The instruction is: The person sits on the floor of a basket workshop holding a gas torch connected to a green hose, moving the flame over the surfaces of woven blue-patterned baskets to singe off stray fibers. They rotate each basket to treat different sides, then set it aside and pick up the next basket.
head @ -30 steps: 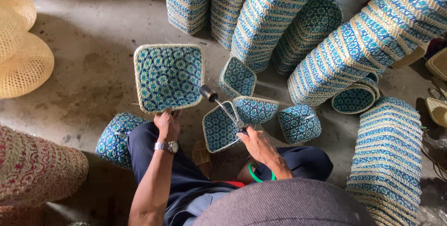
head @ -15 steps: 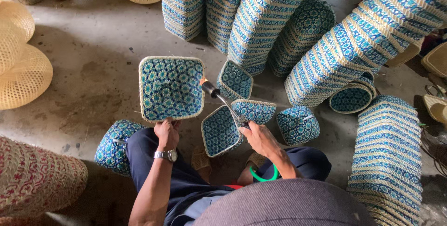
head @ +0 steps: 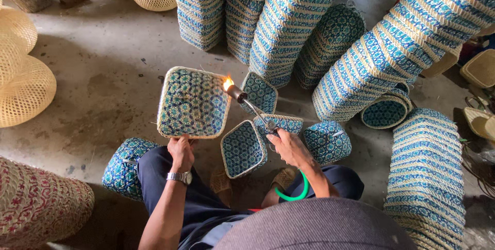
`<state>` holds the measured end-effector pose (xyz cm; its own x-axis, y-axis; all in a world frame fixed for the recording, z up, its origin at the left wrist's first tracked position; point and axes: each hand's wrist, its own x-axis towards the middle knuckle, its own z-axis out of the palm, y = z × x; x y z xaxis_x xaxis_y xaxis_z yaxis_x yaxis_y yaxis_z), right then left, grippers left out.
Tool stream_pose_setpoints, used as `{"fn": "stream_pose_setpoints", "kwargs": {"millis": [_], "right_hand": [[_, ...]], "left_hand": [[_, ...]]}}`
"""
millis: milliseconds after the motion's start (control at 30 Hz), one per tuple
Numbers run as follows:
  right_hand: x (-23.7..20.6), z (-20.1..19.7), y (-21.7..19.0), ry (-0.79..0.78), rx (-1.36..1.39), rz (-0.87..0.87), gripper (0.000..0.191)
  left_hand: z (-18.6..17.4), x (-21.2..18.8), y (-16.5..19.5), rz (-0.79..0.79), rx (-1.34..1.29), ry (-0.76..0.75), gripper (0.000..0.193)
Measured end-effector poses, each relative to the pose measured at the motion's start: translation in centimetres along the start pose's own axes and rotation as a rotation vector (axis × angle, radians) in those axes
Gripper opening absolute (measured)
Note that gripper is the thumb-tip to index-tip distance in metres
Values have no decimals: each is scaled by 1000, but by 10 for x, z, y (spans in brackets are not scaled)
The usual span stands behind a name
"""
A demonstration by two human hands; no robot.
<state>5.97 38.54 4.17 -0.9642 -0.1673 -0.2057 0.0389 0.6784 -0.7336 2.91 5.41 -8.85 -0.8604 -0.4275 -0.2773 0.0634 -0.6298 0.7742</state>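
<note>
Now lit, the torch (head: 246, 103) shows a small flame at the top right corner of the basket (head: 193, 102), where earlier frames show none. Left hand (head: 181, 150) grips the basket's bottom edge, holding it up and tilted. Right hand (head: 289, 147) is wrapped around the torch handle. Singeing looks barely begun; other small baskets (head: 243, 148) wait just beside.

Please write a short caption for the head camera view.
Left hand holds a blue woven square basket while right hand aims a lit torch at its rim.
</note>
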Motion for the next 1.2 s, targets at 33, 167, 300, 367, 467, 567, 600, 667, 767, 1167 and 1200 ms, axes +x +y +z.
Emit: {"fn": "stream_pose_setpoints", "kwargs": {"millis": [33,167,300,367,467,567,600,667,767,1167,1200], "right_hand": [[0,-2,-2,-5,3,13,37],[-1,-6,-10,-59,82,16,36],[-2,-8,-20,-41,67,122,36],[-3,-8,-25,-37,86,125,36],[2,-11,-29,-73,142,81,37],[6,-15,-25,-78,157,123,41],[6,-16,-22,-86,165,109,39],[4,-16,-15,-98,184,92,36],[3,-14,-3,-120,284,65,43],[-4,-7,-1,-105,339,74,39],[-3,-9,-6,-104,335,69,38]], "left_hand": [[1,0,1,7,5,-3,16],[2,2,4,54,120,19,13],[4,6,5,178,296,38,10],[5,9,4,195,288,14,12],[6,10,5,310,311,-55,15],[5,12,13,286,503,-18,11],[5,12,17,242,590,17,12],[5,11,26,357,600,-25,15],[7,10,38,426,756,-32,20],[3,22,29,455,993,45,16],[5,22,28,401,1002,53,15]]}}
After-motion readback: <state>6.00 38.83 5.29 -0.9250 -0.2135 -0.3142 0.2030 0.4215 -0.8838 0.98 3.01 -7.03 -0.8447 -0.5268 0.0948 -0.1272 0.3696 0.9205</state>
